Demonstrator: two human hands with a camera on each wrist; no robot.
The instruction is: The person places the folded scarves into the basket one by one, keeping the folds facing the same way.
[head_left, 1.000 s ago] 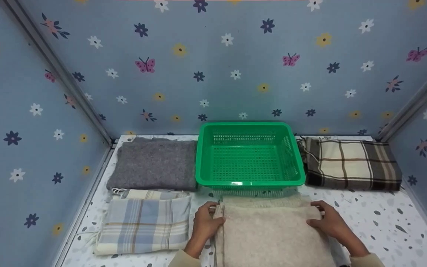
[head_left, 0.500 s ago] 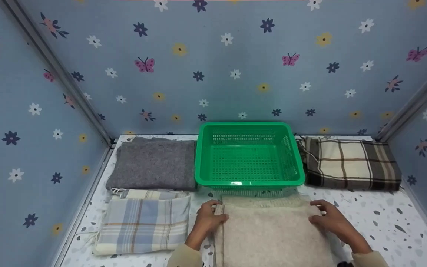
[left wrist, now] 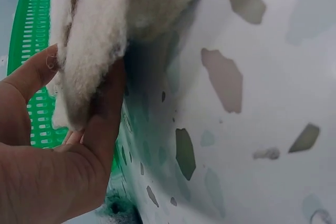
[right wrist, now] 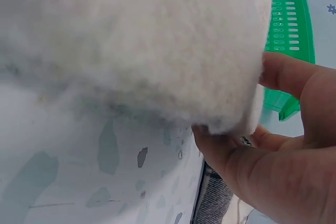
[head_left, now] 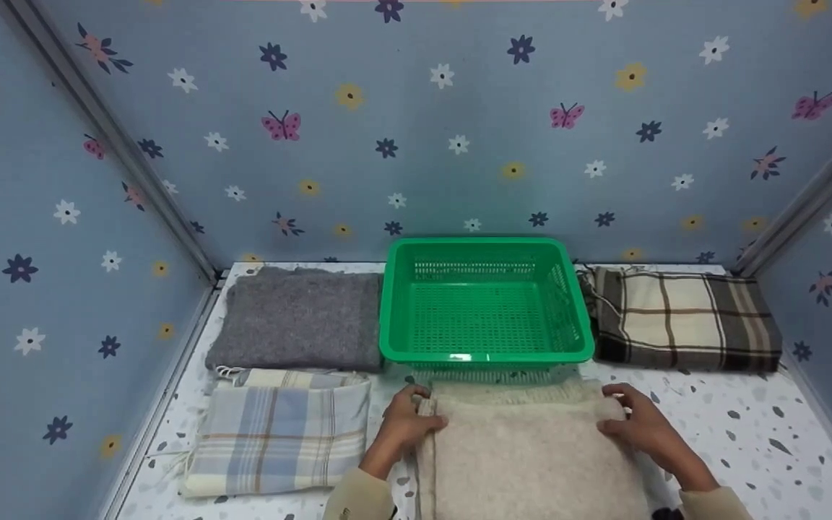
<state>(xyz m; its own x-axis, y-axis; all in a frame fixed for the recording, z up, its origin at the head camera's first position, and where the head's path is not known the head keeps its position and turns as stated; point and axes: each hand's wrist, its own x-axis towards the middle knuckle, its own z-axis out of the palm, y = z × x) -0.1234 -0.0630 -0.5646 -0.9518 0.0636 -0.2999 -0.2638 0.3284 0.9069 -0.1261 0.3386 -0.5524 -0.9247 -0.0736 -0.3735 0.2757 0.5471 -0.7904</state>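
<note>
While the folded cream fleece blanket (head_left: 528,448) lay on the speckled surface (head_left: 748,433) at the near edge, directly in front of the green plastic basket (head_left: 484,300), both hands held its far corners. The left hand (head_left: 405,426) had thumb above and fingers beneath the left edge, clamped on the layers, as the left wrist view confirmed. The right hand (head_left: 640,430) gripped the right corner likewise, fingers curled under the pile.

In my judgement, a sound lift required both grips to catch every layer, rise level and together, and clear the basket's near rim without letting the fold sag open.

Against the earlier frames, both hands had crept slightly toward the basket and tucked further under the edges; the blanket itself had scarcely shifted.

Beyond, left: a blue plaid cloth (head_left: 279,433), then a grey blanket (head_left: 300,318). Right of the basket: a brown checked blanket (head_left: 683,318).
</note>
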